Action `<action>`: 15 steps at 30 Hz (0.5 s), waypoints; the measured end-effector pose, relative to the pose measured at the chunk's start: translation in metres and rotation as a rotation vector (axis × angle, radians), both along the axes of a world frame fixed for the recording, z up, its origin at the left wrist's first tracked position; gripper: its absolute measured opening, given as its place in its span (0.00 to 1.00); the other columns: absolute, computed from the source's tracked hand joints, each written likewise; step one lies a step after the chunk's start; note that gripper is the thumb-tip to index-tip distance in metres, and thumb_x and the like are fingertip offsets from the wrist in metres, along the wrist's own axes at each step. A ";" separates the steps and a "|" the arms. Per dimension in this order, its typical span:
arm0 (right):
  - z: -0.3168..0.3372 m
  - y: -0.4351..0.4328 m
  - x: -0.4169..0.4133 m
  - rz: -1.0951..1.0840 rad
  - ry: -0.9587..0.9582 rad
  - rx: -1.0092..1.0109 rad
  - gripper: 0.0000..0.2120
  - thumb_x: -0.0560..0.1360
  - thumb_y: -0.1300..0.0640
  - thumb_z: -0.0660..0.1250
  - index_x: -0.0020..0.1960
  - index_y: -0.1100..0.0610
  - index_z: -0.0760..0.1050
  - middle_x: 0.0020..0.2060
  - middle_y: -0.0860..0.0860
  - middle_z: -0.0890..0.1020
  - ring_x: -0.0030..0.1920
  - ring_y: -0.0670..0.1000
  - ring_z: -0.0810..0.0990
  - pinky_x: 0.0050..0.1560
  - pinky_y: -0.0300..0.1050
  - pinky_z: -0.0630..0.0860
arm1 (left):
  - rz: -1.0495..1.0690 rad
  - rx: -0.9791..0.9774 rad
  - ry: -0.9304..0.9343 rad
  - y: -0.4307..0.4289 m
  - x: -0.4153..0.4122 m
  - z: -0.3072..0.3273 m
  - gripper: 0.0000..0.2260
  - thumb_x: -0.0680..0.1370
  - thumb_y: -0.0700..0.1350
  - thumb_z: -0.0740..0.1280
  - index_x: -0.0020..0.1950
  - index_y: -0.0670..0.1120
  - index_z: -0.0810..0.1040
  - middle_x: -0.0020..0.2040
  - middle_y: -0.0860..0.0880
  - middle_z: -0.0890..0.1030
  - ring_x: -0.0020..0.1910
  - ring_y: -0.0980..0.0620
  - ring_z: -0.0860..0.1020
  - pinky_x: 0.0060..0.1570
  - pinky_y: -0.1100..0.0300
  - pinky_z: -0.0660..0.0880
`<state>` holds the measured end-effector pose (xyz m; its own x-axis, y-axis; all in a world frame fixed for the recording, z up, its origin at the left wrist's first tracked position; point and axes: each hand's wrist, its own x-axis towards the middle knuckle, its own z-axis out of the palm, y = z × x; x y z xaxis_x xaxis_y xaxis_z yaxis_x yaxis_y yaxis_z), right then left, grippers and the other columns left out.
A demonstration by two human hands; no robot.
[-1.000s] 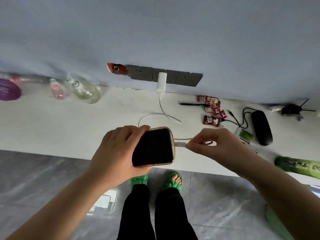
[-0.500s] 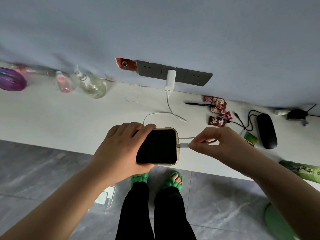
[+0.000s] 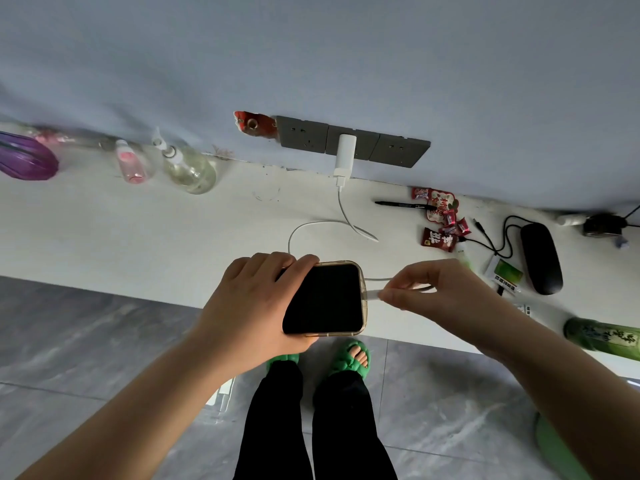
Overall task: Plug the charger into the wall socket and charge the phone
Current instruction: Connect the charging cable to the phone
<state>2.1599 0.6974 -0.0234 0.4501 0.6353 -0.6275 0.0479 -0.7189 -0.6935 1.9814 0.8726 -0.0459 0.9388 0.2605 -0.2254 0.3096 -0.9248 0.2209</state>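
Charger [image 3: 345,154] sits in the wall socket [image 3: 353,142] at 12 o'clock; left hand [image 3: 249,308] still grips the phone [image 3: 325,298], right hand [image 3: 440,289] at 3 o'clock pinching the plug [image 3: 371,294] now against its port, screen dark, so probably not seated.

One phone [image 3: 325,299], one charger [image 3: 345,157], three sockets [image 3: 353,142]

A phone [image 3: 325,297] with a glossy black glass screen sits in a clear, yellowed plastic case. A smooth white plastic charger [image 3: 344,157] and its thin white cable [image 3: 313,225] look slightly shiny. The wall sockets [image 3: 353,142] are matt grey plastic. The wall [image 3: 311,53] is matt and painted. The countertop [image 3: 138,230] is smooth white. Glossy grey stone-look tiles cover the floor [image 3: 86,341]. Sweet wrappers [image 3: 440,216] are shiny red foil.
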 end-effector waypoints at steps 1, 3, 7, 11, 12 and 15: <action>-0.001 0.000 0.000 -0.002 0.008 -0.002 0.04 0.69 0.49 0.74 0.37 0.47 0.84 0.35 0.40 0.84 0.38 0.38 0.79 0.41 0.39 0.71 | -0.001 0.002 -0.002 0.000 0.000 0.000 0.34 0.62 0.64 0.66 0.63 0.49 0.73 0.50 0.49 0.79 0.47 0.45 0.79 0.48 0.51 0.76; -0.003 -0.002 -0.001 0.003 0.025 -0.001 0.05 0.69 0.48 0.74 0.38 0.48 0.84 0.34 0.40 0.84 0.36 0.38 0.79 0.41 0.40 0.71 | -0.002 0.007 -0.005 0.000 0.000 0.000 0.34 0.62 0.64 0.66 0.63 0.49 0.73 0.50 0.49 0.79 0.47 0.45 0.79 0.48 0.51 0.76; -0.003 -0.002 -0.001 0.009 0.051 0.011 0.07 0.67 0.45 0.73 0.38 0.48 0.84 0.33 0.41 0.84 0.36 0.38 0.80 0.41 0.40 0.71 | -0.002 -0.007 0.017 -0.001 -0.001 -0.002 0.35 0.61 0.65 0.66 0.64 0.49 0.72 0.51 0.50 0.79 0.48 0.46 0.79 0.49 0.51 0.75; -0.005 -0.002 0.000 0.006 0.051 0.021 0.06 0.69 0.47 0.73 0.38 0.49 0.84 0.32 0.41 0.84 0.35 0.38 0.80 0.40 0.39 0.70 | 0.004 -0.036 0.020 -0.003 -0.001 -0.004 0.35 0.61 0.65 0.67 0.64 0.50 0.71 0.51 0.51 0.79 0.48 0.47 0.78 0.50 0.52 0.75; -0.005 -0.002 -0.001 0.007 0.050 0.021 0.06 0.69 0.47 0.73 0.38 0.49 0.84 0.33 0.41 0.84 0.35 0.38 0.80 0.40 0.39 0.70 | 0.005 -0.039 0.022 -0.003 -0.001 -0.004 0.35 0.61 0.65 0.67 0.64 0.50 0.71 0.51 0.51 0.79 0.48 0.47 0.78 0.50 0.52 0.75; -0.008 -0.001 -0.002 0.013 0.043 0.023 0.07 0.69 0.47 0.73 0.38 0.49 0.84 0.33 0.40 0.84 0.36 0.38 0.80 0.41 0.39 0.71 | 0.015 -0.043 0.025 -0.003 0.000 -0.006 0.35 0.61 0.65 0.67 0.64 0.50 0.71 0.51 0.51 0.78 0.48 0.47 0.78 0.49 0.52 0.75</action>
<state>2.1582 0.6963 -0.0310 0.4150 0.6555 -0.6309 0.0272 -0.7021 -0.7116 1.9817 0.8693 -0.0516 0.9287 0.2644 -0.2601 0.3297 -0.9096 0.2526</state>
